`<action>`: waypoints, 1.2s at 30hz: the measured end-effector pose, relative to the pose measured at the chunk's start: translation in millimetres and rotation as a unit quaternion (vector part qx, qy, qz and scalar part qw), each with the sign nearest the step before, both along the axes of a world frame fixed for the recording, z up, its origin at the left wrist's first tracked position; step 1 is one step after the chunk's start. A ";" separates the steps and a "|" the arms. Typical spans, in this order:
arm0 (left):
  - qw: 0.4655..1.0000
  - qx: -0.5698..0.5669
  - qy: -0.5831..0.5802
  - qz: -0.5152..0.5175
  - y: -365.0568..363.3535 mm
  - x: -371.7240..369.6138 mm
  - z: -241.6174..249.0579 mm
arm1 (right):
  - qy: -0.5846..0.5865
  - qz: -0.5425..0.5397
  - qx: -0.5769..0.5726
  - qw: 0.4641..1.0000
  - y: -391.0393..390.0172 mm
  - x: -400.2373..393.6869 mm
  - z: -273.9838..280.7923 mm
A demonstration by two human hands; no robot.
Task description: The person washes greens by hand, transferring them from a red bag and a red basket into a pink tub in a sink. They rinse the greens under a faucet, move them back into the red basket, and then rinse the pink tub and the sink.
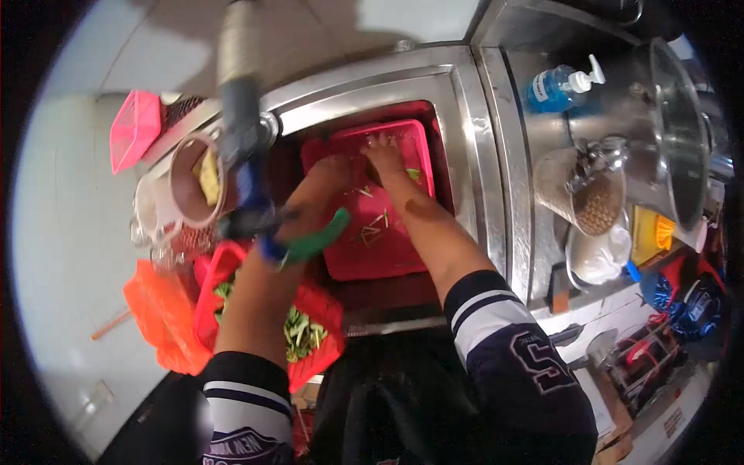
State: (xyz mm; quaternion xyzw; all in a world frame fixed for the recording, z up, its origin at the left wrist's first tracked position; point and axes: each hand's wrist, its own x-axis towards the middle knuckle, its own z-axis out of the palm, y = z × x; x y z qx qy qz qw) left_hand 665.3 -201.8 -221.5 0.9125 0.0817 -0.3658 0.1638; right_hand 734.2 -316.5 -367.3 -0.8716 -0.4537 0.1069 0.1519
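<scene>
A pink plastic basket [368,260] sits in the sink, with several pale green vegetable scraps [375,226] scattered on its bottom. Both hands reach into its far end. My right hand [384,155] lies at the far wall with its fingers stretched and somewhat apart; I see nothing held in it. Close by on the left, my left hand [333,172] is dim and blurred, its fingers hidden from view. Below my left forearm, a red basket [329,310] holds chopped green vegetables [304,335].
A faucet [246,132] with a green-tipped part hangs over the sink's left side. On the right counter stand a blue soap bottle [554,89], a strainer with cutlery [562,182] and a large metal pot [678,132]. An orange plastic bag [159,318] and a pink mug [194,178] are left.
</scene>
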 end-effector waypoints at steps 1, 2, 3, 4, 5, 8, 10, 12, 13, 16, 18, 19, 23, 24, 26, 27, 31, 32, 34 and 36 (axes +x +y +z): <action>0.992 0.029 -0.023 -0.119 11.3 0.9 -49.0 | 0.012 0.008 -0.041 0.999 19.9 1.4 -18.6; 0.990 0.024 0.000 -0.139 15.0 5.4 -75.6 | 0.026 0.019 -0.084 0.996 32.5 1.9 -35.4; 0.995 -0.001 0.064 -0.072 14.6 10.4 -90.9 | 0.040 0.015 -0.086 0.995 38.1 3.1 -36.2; 0.993 -0.019 0.118 -0.014 12.4 10.8 -104.6 | 0.041 -0.002 -0.161 0.986 40.7 5.8 -25.8; 0.985 -0.039 0.163 0.031 10.4 9.1 -117.1 | 0.041 -0.015 -0.236 0.971 43.8 3.1 -24.2; 0.956 -0.093 0.253 0.120 1.8 -5.5 -142.0 | 0.109 -0.062 -0.312 0.942 44.8 1.7 -72.1; 0.933 -0.124 0.295 0.167 -5.7 -17.1 -148.5 | 0.119 -0.023 -0.362 0.924 30.7 -1.1 -84.8; 0.909 -0.151 0.326 0.211 -13.8 -30.6 -152.0 | 0.196 -0.058 -0.377 0.903 15.5 -8.5 -91.2; 0.898 -0.161 0.338 0.231 -17.5 -37.4 -152.4 | 0.254 -0.102 -0.383 0.882 8.5 -12.3 -93.2; 0.861 -0.196 0.369 0.289 -31.3 -53.5 -156.0 | 0.400 -0.259 -0.394 0.786 -14.0 -26.7 -102.6; 0.837 -0.215 0.384 0.325 -41.6 -65.1 -159.3 | 0.385 -0.222 -0.364 0.818 -46.8 -40.0 -75.2; 0.827 -0.222 0.390 0.338 -45.7 -70.8 -159.4 | 0.353 -0.147 -0.360 0.851 -55.0 -47.6 -60.5; 0.790 -0.248 0.405 0.387 -64.1 -85.7 -160.2 | 0.367 -0.058 -0.334 0.866 -82.0 -88.0 -78.4; 0.783 -0.252 0.409 0.395 -68.3 -87.2 -159.9 | 0.410 -0.061 -0.316 0.853 -90.3 -94.8 -86.4; 0.770 -0.261 0.413 0.410 -76.2 -91.1 -161.1 | 0.509 -0.077 -0.269 0.814 -105.4 -112.3 -101.6; 0.764 -0.264 0.415 0.418 -79.3 -93.7 -161.3 | 0.564 -0.092 -0.236 0.786 -113.1 -121.5 -106.7; 0.745 -0.270 0.424 0.439 -90.4 -95.7 -158.6 | 0.753 -0.195 -0.094 0.621 -138.4 -157.9 -118.3; 0.742 -0.270 0.425 0.444 -92.6 -96.3 -158.0 | 0.778 -0.219 -0.065 0.586 -141.2 -165.9 -119.9; 0.737 -0.271 0.426 0.449 -97.7 -94.2 -156.3 | 0.806 -0.254 -0.020 0.534 -146.6 -175.2 -122.7; 0.732 -0.272 0.427 0.455 -103.5 -92.2 -150.1 | 0.816 -0.274 0.003 0.509 -149.5 -177.7 -122.4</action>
